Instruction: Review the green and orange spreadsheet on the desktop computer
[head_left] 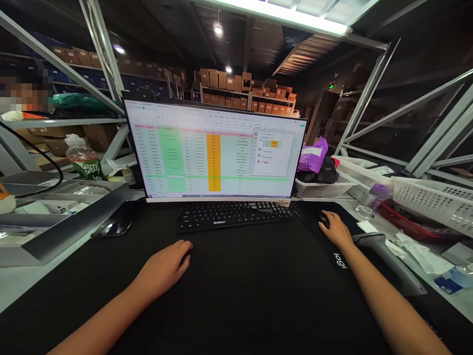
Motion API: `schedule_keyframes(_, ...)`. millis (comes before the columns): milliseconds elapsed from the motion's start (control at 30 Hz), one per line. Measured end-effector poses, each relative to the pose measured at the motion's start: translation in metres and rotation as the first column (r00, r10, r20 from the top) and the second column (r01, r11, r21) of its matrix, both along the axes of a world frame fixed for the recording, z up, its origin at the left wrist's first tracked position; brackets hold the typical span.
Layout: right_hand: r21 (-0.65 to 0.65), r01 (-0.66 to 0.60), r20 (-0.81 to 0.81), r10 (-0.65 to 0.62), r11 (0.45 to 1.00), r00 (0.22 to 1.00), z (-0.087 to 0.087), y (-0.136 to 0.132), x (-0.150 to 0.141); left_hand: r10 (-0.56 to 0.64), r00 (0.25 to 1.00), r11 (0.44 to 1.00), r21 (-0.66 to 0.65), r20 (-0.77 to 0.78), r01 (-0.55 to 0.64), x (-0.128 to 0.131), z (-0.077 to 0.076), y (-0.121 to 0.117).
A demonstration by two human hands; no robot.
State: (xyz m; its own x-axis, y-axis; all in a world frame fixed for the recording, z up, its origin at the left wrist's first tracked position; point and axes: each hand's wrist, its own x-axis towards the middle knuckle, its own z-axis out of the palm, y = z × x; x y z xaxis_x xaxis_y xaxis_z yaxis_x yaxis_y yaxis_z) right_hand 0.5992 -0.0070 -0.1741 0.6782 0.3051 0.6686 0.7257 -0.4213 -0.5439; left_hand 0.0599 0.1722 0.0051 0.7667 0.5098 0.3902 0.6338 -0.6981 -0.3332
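"Trays (40,252) in grey are seen at the far left of the tabletop (16,291). What is set beyond them?"

"A bottle (86,167) with a green label is placed there. Farther right, a dark glossy object (115,226) is laid on the black mat (236,301)."

"And the left hand (166,266)?"

"It is rested on the mat, its fingers loosely curled, the thumb parted from them."

"What is shown in the middle?"

"On a lit monitor (199,162), a spreadsheet with green and orange columns is displayed. A black keyboard (231,217) is placed before it, and a purple package (314,155) is piled in a white basket (323,190) just right of the screen."

"Where is the mouse (324,220) to be found?"

"On the mat, right of the keyboard. It is partly covered by the right hand (337,229), whose fingers are closed lightly over it."

"And farther right?"

"A grey scanner-like device (397,264) is laid beside the forearm; a red tray (401,224) is set beyond."
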Motion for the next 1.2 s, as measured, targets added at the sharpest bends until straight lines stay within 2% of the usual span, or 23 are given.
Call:
schedule_keyframes(200,-0.026,-0.027,-0.013,0.027,0.999,1.000,0.003,-0.001,-0.001,-0.001,1.000,1.000,0.026,-0.001,0.001,-0.003,-0.002,0.005)
schedule_keyframes(400,0.043,-0.056,-0.022,0.057,0.997,0.998,0.002,-0.003,0.002,-0.012,1.000,0.999,0.042,0.004,0.012,-0.002,-0.002,0.008)
schedule_keyframes(700,0.032,-0.050,-0.012,0.051,0.998,0.999,0.003,-0.006,0.000,-0.016,1.000,0.997,0.071,0.005,0.016,-0.004,-0.006,0.019)
schedule_keyframes(900,0.038,-0.065,-0.044,0.067,0.997,0.997,0.004,-0.003,-0.001,-0.004,1.000,0.999,0.046,-0.011,0.005,-0.001,-0.002,0.007)
schedule_keyframes(1067,0.031,-0.043,-0.015,0.043,0.999,0.999,-0.005,0.001,0.010,0.026,1.000,0.999,0.021,-0.016,-0.026,0.001,0.000,-0.004)
schedule_keyframes(1200,0.059,-0.084,-0.015,0.085,0.995,0.996,-0.009,0.002,0.017,0.016,1.000,1.000,0.021,-0.018,-0.016,0.002,0.001,-0.007)
